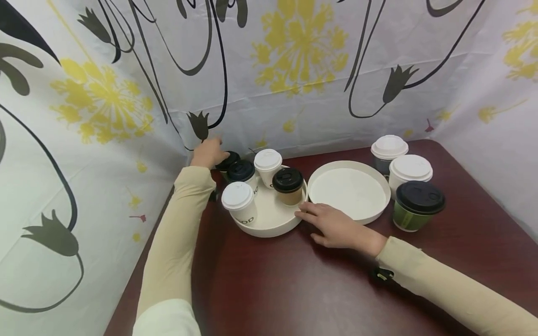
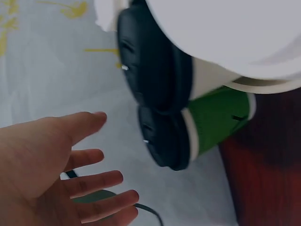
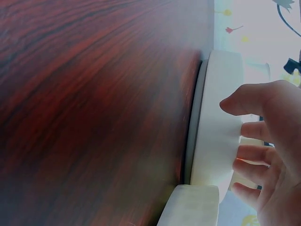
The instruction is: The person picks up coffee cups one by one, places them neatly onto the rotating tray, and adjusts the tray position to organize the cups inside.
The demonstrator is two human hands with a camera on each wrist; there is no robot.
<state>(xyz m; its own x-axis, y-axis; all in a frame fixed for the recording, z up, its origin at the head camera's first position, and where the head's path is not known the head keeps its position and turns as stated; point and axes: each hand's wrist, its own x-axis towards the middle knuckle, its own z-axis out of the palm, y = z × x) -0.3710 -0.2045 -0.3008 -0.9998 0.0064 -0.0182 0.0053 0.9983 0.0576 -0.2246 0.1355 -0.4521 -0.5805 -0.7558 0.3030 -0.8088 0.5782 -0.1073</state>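
My left hand (image 1: 207, 153) is at the back left, fingers extended and holding nothing. In the left wrist view, a small gap separates it from a green paper cup (image 2: 220, 117) with a black lid. That cup stands just off the left round white tray (image 1: 271, 232). On this tray are a dark-lidded cup (image 1: 241, 171), two white-lidded cups, front (image 1: 238, 196) and back (image 1: 267, 161), and a brown cup (image 1: 290, 197) with a black lid. My right hand (image 1: 332, 226) has its fingertips at the tray's right rim, fingers loosely extended, gripping nothing.
A second round white tray (image 1: 349, 191) adjoins the first on its right. Beyond it stand two white-lidded cups, back (image 1: 389, 148) and middle (image 1: 409, 170), and a green cup (image 1: 412, 217) with a black lid. Patterned cloth (image 1: 239, 107) surrounds the dark red table (image 1: 273, 289).
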